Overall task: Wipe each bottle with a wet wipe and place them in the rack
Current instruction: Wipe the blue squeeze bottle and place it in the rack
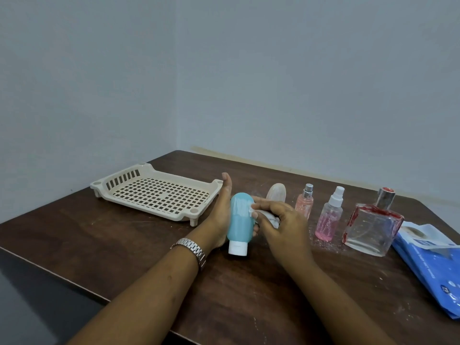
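A light blue squeeze bottle with a white cap stands cap-down on the brown table. My left hand lies along its left side with the fingers straight up. My right hand pinches a crumpled wet wipe against the bottle's right side. An empty cream perforated rack sits to the left, at the back. To the right stand a pale oval bottle, a small pink spray bottle, a taller pink spray bottle and a square glass bottle smeared red.
A blue pack of wet wipes lies at the table's right edge. Specks of glitter are scattered on the table around the bottles. Grey walls meet in a corner behind the table. A metal watch is on my left wrist.
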A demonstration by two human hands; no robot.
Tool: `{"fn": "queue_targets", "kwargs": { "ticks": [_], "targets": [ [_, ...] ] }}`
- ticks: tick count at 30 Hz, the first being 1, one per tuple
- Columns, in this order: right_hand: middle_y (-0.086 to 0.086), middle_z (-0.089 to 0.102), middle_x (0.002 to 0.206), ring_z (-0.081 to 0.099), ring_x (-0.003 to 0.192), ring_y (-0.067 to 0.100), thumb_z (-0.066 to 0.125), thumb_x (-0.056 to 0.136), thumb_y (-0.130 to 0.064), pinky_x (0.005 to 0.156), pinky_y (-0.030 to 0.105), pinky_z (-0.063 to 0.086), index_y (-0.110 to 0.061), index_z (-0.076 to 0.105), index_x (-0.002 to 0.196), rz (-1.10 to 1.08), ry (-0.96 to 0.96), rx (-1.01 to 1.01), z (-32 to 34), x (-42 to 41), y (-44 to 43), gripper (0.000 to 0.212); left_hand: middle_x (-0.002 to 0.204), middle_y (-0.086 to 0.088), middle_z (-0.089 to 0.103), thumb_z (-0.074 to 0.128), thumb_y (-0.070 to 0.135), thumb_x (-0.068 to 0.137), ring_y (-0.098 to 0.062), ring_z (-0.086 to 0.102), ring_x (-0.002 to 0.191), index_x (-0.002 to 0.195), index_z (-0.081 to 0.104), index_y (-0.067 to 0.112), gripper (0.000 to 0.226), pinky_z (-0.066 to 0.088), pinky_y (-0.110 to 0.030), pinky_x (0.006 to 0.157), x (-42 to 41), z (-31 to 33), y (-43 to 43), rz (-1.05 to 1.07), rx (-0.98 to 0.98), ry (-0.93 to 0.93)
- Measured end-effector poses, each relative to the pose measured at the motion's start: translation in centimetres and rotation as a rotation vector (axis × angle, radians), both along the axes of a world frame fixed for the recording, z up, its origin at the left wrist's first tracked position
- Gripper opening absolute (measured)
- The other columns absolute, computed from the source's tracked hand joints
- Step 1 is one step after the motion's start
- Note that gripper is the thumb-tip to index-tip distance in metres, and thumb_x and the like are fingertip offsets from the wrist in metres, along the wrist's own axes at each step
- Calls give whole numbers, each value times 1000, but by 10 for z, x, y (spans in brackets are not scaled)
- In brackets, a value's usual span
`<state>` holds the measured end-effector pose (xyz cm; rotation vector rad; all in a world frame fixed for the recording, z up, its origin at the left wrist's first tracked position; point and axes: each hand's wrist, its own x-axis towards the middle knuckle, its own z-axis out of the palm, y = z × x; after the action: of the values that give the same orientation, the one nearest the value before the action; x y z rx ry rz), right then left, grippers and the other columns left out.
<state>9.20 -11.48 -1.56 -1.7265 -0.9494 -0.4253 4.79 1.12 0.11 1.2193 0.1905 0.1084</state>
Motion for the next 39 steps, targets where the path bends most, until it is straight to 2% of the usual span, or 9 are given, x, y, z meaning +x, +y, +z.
{"fn": "queue_targets", "kwargs": {
  "ticks": [2,6,10,15,19,25,31,36,39],
  "targets": [
    [-18,65,99,59,94,-6,68,82,-11,77,6,46,-20,72,92,-3,-1,-6,-1,0,0,14,61,-8,68,5,81,78,-17,64,51,83,68,8,97,52,-23,49,-2,2,-2,-9,1,1],
    [-17,64,97,59,91,-6,68,82,-13,76,4,44,-20,72,93,-25,-13,-32,-2,1,-1,14,58,-6,67,5,79,80,-16,64,50,59,74,15,96,52,-23,52,-1,1,-2,16,33,-14],
    [-16,63,93,57,87,-10,69,81,-13,73,1,42,-19,73,94,-53,-25,-46,-3,2,-1,14,60,-8,66,5,82,77,-17,63,51,78,66,9,95,52,-23,50,0,0,1,14,26,0],
    [-17,63,92,56,88,-13,69,81,-10,75,1,41,-17,73,92,-44,-31,-46,-1,1,-1,14,64,-10,66,4,86,73,-19,61,54,82,69,9,101,51,-25,54,2,-2,0,-5,20,-19],
    [-19,61,93,52,87,-21,69,80,-7,73,-3,38,-14,73,91,-44,-42,-46,1,1,-1,14,62,-10,65,6,87,69,-19,60,52,80,70,10,100,50,-24,52,3,-3,1,-10,14,-29],
    [-16,62,91,53,88,-18,70,80,-7,72,-2,38,-15,73,90,-34,-40,-42,0,2,-1,13,60,-8,65,4,83,75,-18,60,52,58,74,16,98,50,-24,53,2,0,-1,6,19,-32],
    [-17,61,89,54,87,-17,70,80,-8,73,-2,39,-16,73,90,-47,-40,-56,-2,5,0,13,64,-9,67,7,84,74,-19,62,55,64,74,16,96,51,-26,55,3,0,0,56,13,-1],
    [-20,61,94,55,88,-14,69,80,-8,76,1,41,-16,73,91,-39,-34,-54,-1,5,0,14,53,-1,67,1,70,88,-19,58,61,37,64,40,87,47,-33,65,-3,6,-8,96,82,-8],
    [-19,61,96,56,88,-13,69,81,-9,76,1,42,-16,73,92,-38,-28,-54,-1,3,-1,14,53,0,67,0,67,90,-18,59,60,33,61,43,86,47,-33,67,-6,10,-11,99,78,-5]
  ]
}}
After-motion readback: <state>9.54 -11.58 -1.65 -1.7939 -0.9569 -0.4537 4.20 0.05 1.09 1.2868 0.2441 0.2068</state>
